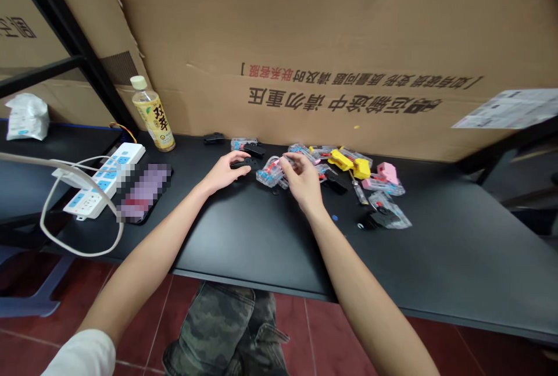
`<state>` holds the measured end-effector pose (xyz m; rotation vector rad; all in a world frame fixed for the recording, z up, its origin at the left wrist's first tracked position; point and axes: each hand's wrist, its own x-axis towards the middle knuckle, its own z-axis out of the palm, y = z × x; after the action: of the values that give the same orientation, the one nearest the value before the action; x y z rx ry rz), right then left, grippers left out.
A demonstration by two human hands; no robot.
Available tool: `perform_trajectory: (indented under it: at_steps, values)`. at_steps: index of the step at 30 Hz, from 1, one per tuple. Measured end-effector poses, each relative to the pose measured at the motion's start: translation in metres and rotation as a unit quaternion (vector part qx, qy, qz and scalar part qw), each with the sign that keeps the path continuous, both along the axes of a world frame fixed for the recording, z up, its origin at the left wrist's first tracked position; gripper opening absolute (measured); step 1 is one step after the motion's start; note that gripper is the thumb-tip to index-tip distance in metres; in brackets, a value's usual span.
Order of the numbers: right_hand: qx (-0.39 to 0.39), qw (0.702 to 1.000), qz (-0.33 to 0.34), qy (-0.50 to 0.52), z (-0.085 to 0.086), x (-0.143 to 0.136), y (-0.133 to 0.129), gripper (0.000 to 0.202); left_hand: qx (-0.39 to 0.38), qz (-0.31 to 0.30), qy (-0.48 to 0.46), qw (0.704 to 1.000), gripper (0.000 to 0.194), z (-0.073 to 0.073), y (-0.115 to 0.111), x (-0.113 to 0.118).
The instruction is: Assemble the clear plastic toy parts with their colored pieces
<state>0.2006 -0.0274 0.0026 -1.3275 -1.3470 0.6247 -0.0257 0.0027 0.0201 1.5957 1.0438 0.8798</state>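
Note:
My left hand (226,172) rests near the table's far side, thumb and fingers closed around a small black plastic piece (244,163). To its right, my right hand (304,181) has its fingers pinched at the edge of a clear plastic toy piece (270,173) with blue and red parts inside. The fingertips partly hide where they grip it. Beyond my left hand lie a black clip-like part (254,150) and another clear piece (239,142). Close by my right hand are more clear pieces and a black part (335,182).
Yellow parts (341,160), a pink part (387,173), a small screwdriver (360,193) and a clear piece (390,212) lie right. A drink bottle (152,115), power strip (104,181) with looping cable and phone (146,193) stand left. Cardboard (305,27) walls the back.

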Motion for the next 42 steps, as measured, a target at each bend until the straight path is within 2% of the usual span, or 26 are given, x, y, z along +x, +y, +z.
perform_trajectory:
  at_steps: [4,9,16,26,29,31,33,37,42]
  values:
    - [0.011,0.999,-0.024,0.044,0.001,0.005,0.002,0.047,0.008,-0.036,0.01,0.999,0.038,0.003,-0.003,0.001]
    - [0.033,0.999,-0.02,0.021,0.002,0.003,0.001,0.043,-0.019,-0.106,0.006,0.994,0.043,0.004,-0.009,0.005]
    - [0.039,0.998,-0.031,-0.044,0.008,-0.007,-0.006,0.043,-0.027,-0.146,-0.034,0.988,0.038,-0.003,-0.017,0.014]
    - [0.021,0.989,0.014,-0.145,0.012,-0.012,-0.014,0.041,-0.023,-0.174,-0.003,0.985,0.039,0.003,-0.022,0.019]
    - [-0.055,0.99,0.041,-0.12,0.018,-0.013,-0.017,0.044,-0.019,-0.18,-0.001,0.983,0.038,0.003,-0.023,0.019]
    - [-0.134,0.986,0.068,-0.067,0.021,-0.012,-0.017,0.049,-0.022,-0.177,0.004,0.984,0.037,0.002,-0.023,0.019]
    - [-0.176,0.979,0.099,0.001,0.022,-0.008,-0.017,0.056,-0.029,-0.166,0.004,0.986,0.036,0.001,-0.022,0.019]
    - [-0.145,0.971,0.167,0.085,0.018,0.002,-0.014,0.061,-0.06,-0.143,-0.017,0.988,0.039,-0.001,-0.02,0.019]
    - [-0.145,0.97,0.187,0.062,0.017,0.004,-0.015,0.062,-0.066,-0.126,-0.019,0.99,0.042,-0.002,-0.02,0.019]
